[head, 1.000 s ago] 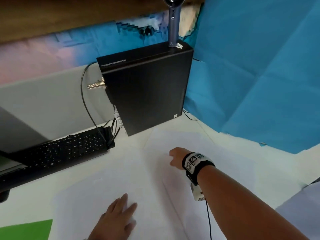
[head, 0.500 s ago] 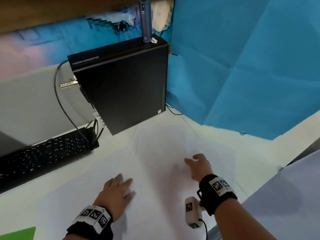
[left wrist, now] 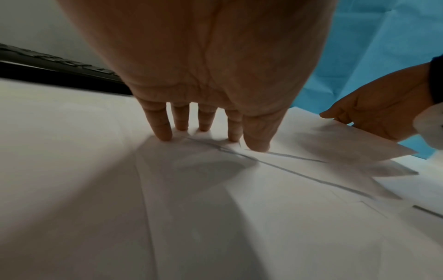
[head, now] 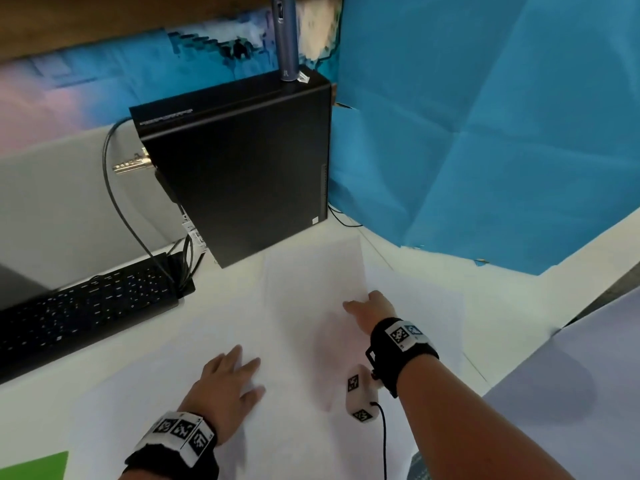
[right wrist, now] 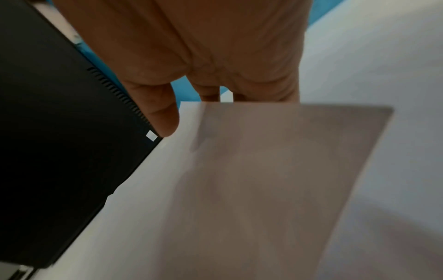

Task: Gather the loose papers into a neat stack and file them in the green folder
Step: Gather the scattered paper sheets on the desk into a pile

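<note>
Several white loose papers point(head: 156, 393) lie overlapped on the white desk. My left hand point(head: 228, 379) rests flat on them, its straight fingertips point(left wrist: 165, 134) pressing down where sheet edges cross. To its right, my right hand point(head: 369, 308) pinches the right edge of one paper sheet point(head: 311, 289) and holds it raised off the others. In the right wrist view the fingers go behind the sheet point(right wrist: 275, 170) and the thumb point(right wrist: 165, 117) lies in front. The left wrist view shows that sheet point(left wrist: 359, 145) tilted up. Only a corner of the green folder point(head: 34, 465) shows at the bottom left.
A black computer case point(head: 242, 168) stands just beyond the papers, with a grey post point(head: 285, 39) on top. A black keyboard point(head: 79, 313) and cables lie to the left. Blue cloth point(head: 485, 133) hangs behind and right. The desk edge point(head: 519, 362) runs diagonally at right.
My right hand drew back from the far part of the sheet to its right edge and lifted that sheet. My left hand stayed flat on the papers.
</note>
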The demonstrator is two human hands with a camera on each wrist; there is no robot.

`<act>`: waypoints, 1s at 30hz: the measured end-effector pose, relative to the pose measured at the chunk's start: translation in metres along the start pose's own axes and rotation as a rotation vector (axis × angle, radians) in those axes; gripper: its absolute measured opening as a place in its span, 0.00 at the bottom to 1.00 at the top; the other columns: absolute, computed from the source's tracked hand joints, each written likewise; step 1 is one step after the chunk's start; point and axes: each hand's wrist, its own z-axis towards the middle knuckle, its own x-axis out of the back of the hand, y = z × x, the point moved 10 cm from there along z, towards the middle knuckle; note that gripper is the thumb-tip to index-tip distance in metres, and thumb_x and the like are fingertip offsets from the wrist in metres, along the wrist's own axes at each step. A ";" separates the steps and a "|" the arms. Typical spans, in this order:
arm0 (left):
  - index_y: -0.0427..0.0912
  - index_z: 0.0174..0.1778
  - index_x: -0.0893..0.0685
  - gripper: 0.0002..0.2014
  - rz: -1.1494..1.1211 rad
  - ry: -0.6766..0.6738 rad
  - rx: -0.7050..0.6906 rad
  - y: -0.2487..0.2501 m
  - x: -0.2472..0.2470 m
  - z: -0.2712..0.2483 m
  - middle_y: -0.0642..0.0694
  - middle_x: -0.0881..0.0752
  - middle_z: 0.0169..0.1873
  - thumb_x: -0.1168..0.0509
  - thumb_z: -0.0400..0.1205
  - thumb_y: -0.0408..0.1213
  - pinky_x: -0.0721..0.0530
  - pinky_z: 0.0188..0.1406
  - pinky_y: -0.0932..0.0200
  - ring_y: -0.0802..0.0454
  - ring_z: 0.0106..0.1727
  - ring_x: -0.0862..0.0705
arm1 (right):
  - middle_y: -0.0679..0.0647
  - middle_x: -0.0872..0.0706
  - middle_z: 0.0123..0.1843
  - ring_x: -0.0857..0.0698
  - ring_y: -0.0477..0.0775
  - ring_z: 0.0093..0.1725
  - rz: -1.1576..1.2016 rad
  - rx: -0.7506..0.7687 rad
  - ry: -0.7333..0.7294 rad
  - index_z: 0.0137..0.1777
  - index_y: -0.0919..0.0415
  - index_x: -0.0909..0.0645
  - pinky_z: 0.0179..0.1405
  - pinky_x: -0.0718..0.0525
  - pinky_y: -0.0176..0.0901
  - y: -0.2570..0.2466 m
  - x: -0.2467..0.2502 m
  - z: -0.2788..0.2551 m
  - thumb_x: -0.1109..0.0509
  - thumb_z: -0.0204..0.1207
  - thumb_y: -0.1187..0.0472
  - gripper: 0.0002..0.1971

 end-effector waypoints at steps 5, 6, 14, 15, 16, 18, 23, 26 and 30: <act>0.61 0.83 0.38 0.31 -0.084 0.029 -0.017 -0.006 0.001 0.001 0.52 0.50 0.88 0.46 0.83 0.63 0.47 0.85 0.51 0.48 0.88 0.54 | 0.64 0.14 0.68 0.13 0.68 0.64 0.127 0.002 -0.135 0.74 0.68 0.23 0.66 0.15 0.58 -0.003 -0.026 -0.004 0.23 0.70 0.46 0.37; 0.61 0.83 0.37 0.31 -0.122 0.042 -0.023 -0.008 0.002 0.001 0.53 0.49 0.88 0.45 0.83 0.63 0.48 0.85 0.53 0.50 0.88 0.53 | 0.64 0.12 0.66 0.12 0.68 0.63 0.146 0.009 -0.170 0.72 0.67 0.21 0.66 0.15 0.60 -0.002 -0.034 -0.003 0.22 0.69 0.48 0.35; 0.63 0.78 0.28 0.26 -0.343 0.232 0.037 -0.039 0.014 -0.016 0.53 0.33 0.82 0.37 0.82 0.58 0.39 0.82 0.57 0.55 0.83 0.37 | 0.66 0.07 0.53 0.09 0.68 0.54 0.279 0.140 -0.102 0.55 0.61 0.12 0.62 0.12 0.64 0.023 -0.004 -0.038 0.25 0.64 0.57 0.18; 0.62 0.78 0.27 0.26 -0.343 0.237 0.038 -0.040 0.014 -0.018 0.53 0.32 0.82 0.37 0.82 0.56 0.39 0.82 0.57 0.54 0.83 0.36 | 0.66 0.06 0.51 0.08 0.69 0.53 0.308 0.127 -0.058 0.54 0.63 0.11 0.60 0.12 0.65 0.038 0.012 -0.039 0.23 0.65 0.59 0.17; 0.62 0.78 0.26 0.25 -0.341 0.237 0.038 -0.040 0.013 -0.020 0.53 0.32 0.81 0.37 0.82 0.56 0.39 0.82 0.57 0.54 0.83 0.36 | 0.66 0.06 0.49 0.08 0.70 0.52 0.333 0.107 -0.006 0.54 0.65 0.11 0.59 0.11 0.65 0.055 0.030 -0.040 0.22 0.68 0.63 0.14; 0.60 0.77 0.25 0.25 -0.333 0.232 0.022 -0.036 0.012 -0.021 0.52 0.31 0.81 0.37 0.82 0.55 0.39 0.81 0.58 0.55 0.83 0.36 | 0.68 0.06 0.47 0.07 0.70 0.50 0.347 0.055 0.073 0.51 0.67 0.11 0.57 0.11 0.65 0.093 0.067 -0.044 0.23 0.72 0.68 0.08; 0.58 0.78 0.26 0.26 -0.321 0.205 -0.035 -0.001 0.011 -0.018 0.52 0.33 0.82 0.37 0.83 0.54 0.41 0.83 0.58 0.54 0.83 0.37 | 0.65 0.06 0.45 0.08 0.68 0.49 0.227 -0.051 0.190 0.48 0.64 0.12 0.60 0.13 0.70 0.188 0.122 -0.035 0.22 0.53 0.46 0.27; 0.57 0.81 0.30 0.28 -0.249 0.135 -0.084 0.032 0.011 -0.009 0.52 0.36 0.84 0.40 0.84 0.55 0.41 0.83 0.59 0.52 0.84 0.38 | 0.65 0.07 0.46 0.09 0.69 0.49 0.196 -0.056 0.237 0.47 0.64 0.14 0.61 0.14 0.71 0.199 0.132 -0.035 0.23 0.59 0.50 0.20; 0.47 0.78 0.27 0.27 -0.565 0.121 0.075 0.048 0.017 0.012 0.42 0.20 0.70 0.38 0.84 0.51 0.24 0.70 0.54 0.45 0.68 0.19 | 0.67 0.10 0.48 0.11 0.69 0.49 0.177 -0.026 0.317 0.49 0.62 0.18 0.58 0.14 0.68 0.177 0.143 -0.045 0.25 0.71 0.59 0.10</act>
